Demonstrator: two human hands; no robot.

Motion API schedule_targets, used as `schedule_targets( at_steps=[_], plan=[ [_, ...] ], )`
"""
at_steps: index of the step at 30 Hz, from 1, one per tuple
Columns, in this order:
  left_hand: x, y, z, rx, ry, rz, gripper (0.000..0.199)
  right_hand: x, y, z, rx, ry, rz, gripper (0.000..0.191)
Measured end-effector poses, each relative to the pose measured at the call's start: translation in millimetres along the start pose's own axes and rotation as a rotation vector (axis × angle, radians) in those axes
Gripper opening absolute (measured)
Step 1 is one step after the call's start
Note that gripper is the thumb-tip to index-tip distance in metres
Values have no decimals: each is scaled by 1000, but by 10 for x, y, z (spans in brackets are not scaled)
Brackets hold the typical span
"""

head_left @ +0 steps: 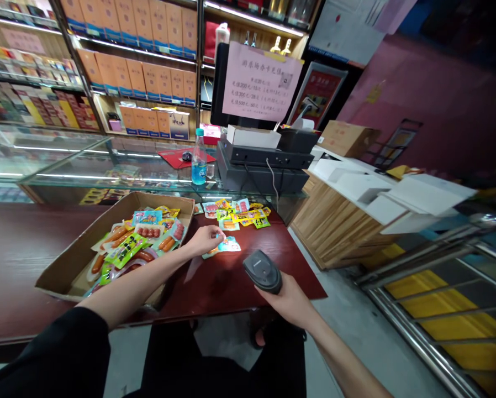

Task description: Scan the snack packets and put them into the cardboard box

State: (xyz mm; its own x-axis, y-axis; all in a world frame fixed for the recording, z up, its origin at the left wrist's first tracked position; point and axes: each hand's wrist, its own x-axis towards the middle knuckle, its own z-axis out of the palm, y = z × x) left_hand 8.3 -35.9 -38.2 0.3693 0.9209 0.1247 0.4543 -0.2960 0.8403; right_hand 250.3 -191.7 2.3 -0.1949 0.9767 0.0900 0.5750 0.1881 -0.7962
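Observation:
My right hand is wrapped round a dark grey barcode scanner, held above the front of the dark red table. Fingers pinched together, my left hand grips the edge of a light blue snack packet at the table surface. Just behind it lies a loose group of small snack packets, yellow, green and pale blue. To the left stands an open cardboard box holding several packaged sausages and a green snack packet; my left forearm crosses over its near side.
Behind the table runs a glass display counter with a blue drink bottle, a monitor with a pink notice and a black cash drawer. A wooden cabinet and a metal railing stand at the right.

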Motion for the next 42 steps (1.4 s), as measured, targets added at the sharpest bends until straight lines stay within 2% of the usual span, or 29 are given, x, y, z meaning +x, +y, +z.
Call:
schedule_targets(
  at_steps=[4,7,12,21,25,27,29,31,32,36,38,40,42],
  plan=[
    [-4,-8,35,-114,26,89,34,-9,-27,20,-1,-9,7,23],
    [27,-93,67,-194,63,70,42,-24,-58,18,-19,-19,26,21],
    [64,-157,67,-188,27,15,36,-26,-68,-8,-14,-2,22,23],
    [59,-172,44,-218,34,41,34,-32,4,-16,-20,22,14,23],
    [71,-209,103,-295,25,33,37,-51,-33,-22,-13,19,13,24],
    [73,-177,130,-325,25,26,39,-57,-69,-36,-13,23,14,24],
    [77,-94,81,-327,44,32,39,-55,-107,-49,-10,21,4,24],
    [75,19,-114,-305,100,60,39,-41,-129,-44,3,1,-16,25],
    [66,72,-278,-285,137,79,40,-26,-129,-32,11,-10,-25,26],
    [-133,124,-1226,-130,279,77,47,90,-54,86,31,-30,-43,31],
    [-338,53,-1657,85,393,15,43,164,-2,169,53,-49,-70,32],
    [-542,-30,-1893,271,497,-33,38,222,30,240,81,-64,-97,34],
    [-670,-78,-1896,358,516,-44,33,250,36,281,97,-74,-108,35]
  ],
)
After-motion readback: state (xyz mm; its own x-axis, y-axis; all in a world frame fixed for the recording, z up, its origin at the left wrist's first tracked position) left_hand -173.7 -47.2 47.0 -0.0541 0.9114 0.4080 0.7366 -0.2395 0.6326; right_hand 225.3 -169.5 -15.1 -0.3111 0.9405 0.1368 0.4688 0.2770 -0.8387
